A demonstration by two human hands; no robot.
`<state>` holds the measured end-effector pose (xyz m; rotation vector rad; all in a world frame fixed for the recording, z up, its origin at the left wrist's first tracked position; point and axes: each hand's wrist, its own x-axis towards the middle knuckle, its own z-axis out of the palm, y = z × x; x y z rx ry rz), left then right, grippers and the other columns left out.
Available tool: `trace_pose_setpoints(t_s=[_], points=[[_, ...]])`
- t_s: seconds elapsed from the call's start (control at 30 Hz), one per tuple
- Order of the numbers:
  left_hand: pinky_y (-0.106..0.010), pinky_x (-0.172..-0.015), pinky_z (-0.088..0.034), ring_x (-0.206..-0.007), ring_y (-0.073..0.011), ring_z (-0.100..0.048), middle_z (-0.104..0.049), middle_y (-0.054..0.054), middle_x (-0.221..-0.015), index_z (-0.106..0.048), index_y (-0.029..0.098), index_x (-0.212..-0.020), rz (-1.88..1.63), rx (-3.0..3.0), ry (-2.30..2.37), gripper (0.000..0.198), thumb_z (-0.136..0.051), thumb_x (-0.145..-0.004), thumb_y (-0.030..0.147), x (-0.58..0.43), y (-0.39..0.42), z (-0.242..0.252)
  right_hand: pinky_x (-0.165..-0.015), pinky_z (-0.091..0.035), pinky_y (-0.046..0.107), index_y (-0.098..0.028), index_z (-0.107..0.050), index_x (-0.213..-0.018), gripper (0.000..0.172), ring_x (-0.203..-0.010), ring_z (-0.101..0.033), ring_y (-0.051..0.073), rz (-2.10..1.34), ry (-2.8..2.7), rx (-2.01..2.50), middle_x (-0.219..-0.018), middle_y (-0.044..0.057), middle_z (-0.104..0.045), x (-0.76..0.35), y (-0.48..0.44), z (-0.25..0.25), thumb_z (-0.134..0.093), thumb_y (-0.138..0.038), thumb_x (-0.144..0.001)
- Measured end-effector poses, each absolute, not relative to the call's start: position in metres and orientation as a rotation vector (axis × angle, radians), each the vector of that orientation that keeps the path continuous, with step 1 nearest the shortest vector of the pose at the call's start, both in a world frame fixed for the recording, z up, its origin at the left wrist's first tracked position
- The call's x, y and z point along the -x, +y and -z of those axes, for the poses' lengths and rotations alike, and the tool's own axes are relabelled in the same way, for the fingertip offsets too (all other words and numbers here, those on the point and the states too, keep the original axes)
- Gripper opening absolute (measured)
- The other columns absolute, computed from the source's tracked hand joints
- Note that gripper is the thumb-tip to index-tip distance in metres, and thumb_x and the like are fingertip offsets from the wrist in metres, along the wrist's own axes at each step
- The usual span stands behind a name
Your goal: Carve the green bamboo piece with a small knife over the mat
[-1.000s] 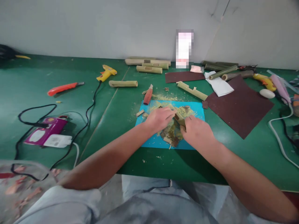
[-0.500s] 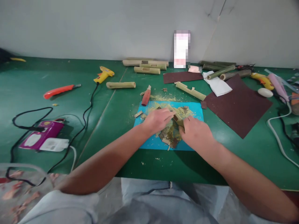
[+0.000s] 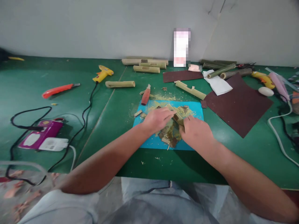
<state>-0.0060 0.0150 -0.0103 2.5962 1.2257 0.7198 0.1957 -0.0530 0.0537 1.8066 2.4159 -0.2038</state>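
A short bamboo tube [image 3: 178,119] with a rectangular slot cut in its side is held slantwise over a blue sheet [image 3: 198,107]. My right hand [image 3: 196,128] is wrapped around its near end. My left hand [image 3: 158,119] is closed at the far end, fingertips bent over the tube; whether a small piece sits under them is hidden. Beneath lie sawdust, shavings and brown scraps [image 3: 173,142]. A red-handled knife [image 3: 145,95] rests at the sheet's upper left edge. Beyond the sheet lies another slotted bamboo tube [image 3: 190,90].
Several bamboo pieces [image 3: 146,69] lie toward the wall. Brown sandpaper [image 3: 240,107] and a white tissue [image 3: 218,84] are at right. On the left are a yellow glue gun [image 3: 102,73], a red utility knife [image 3: 59,90] and a purple power strip [image 3: 42,133] with cords. A phone [image 3: 181,48] leans on the wall.
Both hands keep the same hold on the bamboo tube, with hardly any movement. The whole view has shifted very slightly.
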Motion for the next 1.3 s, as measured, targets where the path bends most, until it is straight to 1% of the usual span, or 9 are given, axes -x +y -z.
trace_pose_setpoints(t_s=[0.1,0.23,0.43,0.57,0.7,0.8,1.0,1.13,1.3], points=[[-0.03,-0.081,-0.056,-0.093,-0.0199,-0.071,-0.076,-0.008,-0.101,-0.075,0.02,-0.119,-0.779,-2.568,1.297,0.036,-0.044,-0.106,0.034,0.0046,0.0155,0.0111,-0.064,-0.043,0.032,-0.011,-0.07,-0.104,0.031,-0.091,-0.071,0.027,0.195,2.411,-1.826,-0.099,0.016,-0.071,-0.1953,-0.0527,-0.0538,-0.043,-0.026,-0.101],[-0.03,-0.08,-0.056,-0.094,-0.0191,-0.071,-0.076,-0.007,-0.102,-0.073,0.021,-0.122,-0.748,-2.596,1.241,0.037,-0.043,-0.107,0.034,0.0031,0.0133,0.0125,-0.063,-0.042,0.032,-0.011,-0.07,-0.102,0.033,-0.089,-0.07,0.027,0.182,2.433,-1.823,-0.097,0.016,-0.071,-0.1952,-0.0529,-0.0521,-0.041,-0.024,-0.101],[-0.031,-0.081,-0.055,-0.095,-0.0209,-0.07,-0.075,-0.008,-0.104,-0.073,0.021,-0.121,-0.715,-2.592,1.316,0.035,-0.044,-0.106,0.032,0.0043,0.0156,0.0131,-0.063,-0.042,0.032,-0.011,-0.071,-0.101,0.032,-0.087,-0.07,0.026,0.16,2.443,-1.822,-0.095,0.017,-0.071,-0.1961,-0.0533,-0.0507,-0.041,-0.024,-0.1],[-0.03,-0.079,-0.055,-0.092,-0.02,-0.07,-0.075,-0.007,-0.099,-0.075,0.021,-0.117,-0.754,-2.555,1.367,0.033,-0.046,-0.105,0.032,0.006,0.0188,0.0129,-0.064,-0.043,0.032,-0.011,-0.071,-0.103,0.033,-0.088,-0.07,0.026,0.148,2.442,-1.824,-0.095,0.016,-0.071,-0.1958,-0.0539,-0.0513,-0.041,-0.025,-0.101],[-0.03,-0.082,-0.056,-0.097,-0.0197,-0.071,-0.076,-0.007,-0.104,-0.074,0.021,-0.121,-0.743,-2.545,1.31,0.034,-0.046,-0.106,0.033,0.0051,0.0182,0.0123,-0.064,-0.044,0.032,-0.011,-0.071,-0.103,0.033,-0.088,-0.07,0.026,0.159,2.436,-1.818,-0.097,0.016,-0.071,-0.1953,-0.0541,-0.0526,-0.041,-0.025,-0.101],[-0.029,-0.08,-0.056,-0.093,-0.0191,-0.071,-0.076,-0.007,-0.1,-0.075,0.02,-0.119,-0.761,-2.536,1.362,0.033,-0.047,-0.105,0.031,0.0041,0.0177,0.0116,-0.065,-0.044,0.032,-0.011,-0.071,-0.102,0.032,-0.089,-0.07,0.026,0.156,2.435,-1.821,-0.096,0.016,-0.071,-0.195,-0.0538,-0.0533,-0.042,-0.025,-0.101],[-0.031,-0.081,-0.056,-0.093,-0.0204,-0.071,-0.076,-0.007,-0.1,-0.076,0.019,-0.117,-0.771,-2.519,1.372,0.033,-0.047,-0.105,0.031,0.0048,0.0187,0.0106,-0.064,-0.045,0.032,-0.011,-0.071,-0.102,0.031,-0.087,-0.07,0.026,0.152,2.435,-1.824,-0.095,0.016,-0.071,-0.1952,-0.0533,-0.0531,-0.043,-0.025,-0.1],[-0.031,-0.084,-0.056,-0.097,-0.0204,-0.071,-0.076,-0.007,-0.103,-0.074,0.02,-0.121,-0.723,-2.545,1.334,0.034,-0.046,-0.105,0.031,0.0058,0.02,0.0113,-0.063,-0.044,0.032,-0.012,-0.071,-0.101,0.031,-0.087,-0.071,0.026,0.156,2.449,-1.821,-0.095,0.015,-0.071,-0.196,-0.0532,-0.0518,-0.043,-0.025,-0.1],[-0.033,-0.083,-0.056,-0.095,-0.0215,-0.071,-0.076,-0.008,-0.102,-0.075,0.021,-0.119,-0.726,-2.548,1.333,0.035,-0.045,-0.105,0.033,0.0049,0.0184,0.0118,-0.062,-0.043,0.032,-0.012,-0.071,-0.101,0.031,-0.086,-0.07,0.026,0.153,2.45,-1.818,-0.094,0.015,-0.071,-0.1962,-0.0531,-0.0506,-0.043,-0.026,-0.1]])
